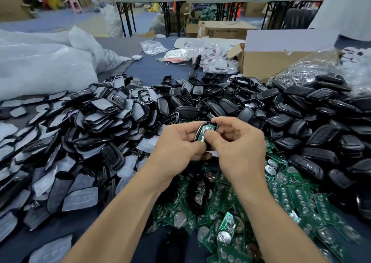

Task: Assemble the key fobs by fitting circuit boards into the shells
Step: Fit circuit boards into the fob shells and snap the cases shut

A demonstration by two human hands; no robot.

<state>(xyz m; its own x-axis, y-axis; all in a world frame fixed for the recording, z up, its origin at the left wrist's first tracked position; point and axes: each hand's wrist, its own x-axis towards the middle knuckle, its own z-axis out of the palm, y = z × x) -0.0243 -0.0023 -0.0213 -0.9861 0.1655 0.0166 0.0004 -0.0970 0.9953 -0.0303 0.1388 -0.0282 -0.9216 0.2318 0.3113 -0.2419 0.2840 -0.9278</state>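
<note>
**Board going into a shell, centre of the frame**

Over the middle of the table [148, 69] both hands meet around one black key fob shell [199, 131]. The left hand [176, 146] cradles it from the left, fingers curled behind it and the thumb laid along its lower edge. The right hand [241, 142] closes on it from the right, fingers hooked over the top end and the thumb pressed down on the green circuit board [207, 129] that sits inside the shell's rim. How fully the board is seated I cannot tell, since the thumbs cover its lower part.

Under the forearms, in the lower right of the frame, lies a heap of loose green circuit boards [285, 196], many with round silver coin cells. A big mound of black shells [305, 110] fills the right and centre. To the left spreads a pile of grey-backed button covers [80, 134].

Further back, at upper left, lie bulging clear plastic sacks [40, 67]. At upper right stands a cardboard box [281, 59], with a clear bag of metal key rings [301, 71] leaning beside it, and just left of the box are packets of white fobs [212, 59].
</note>
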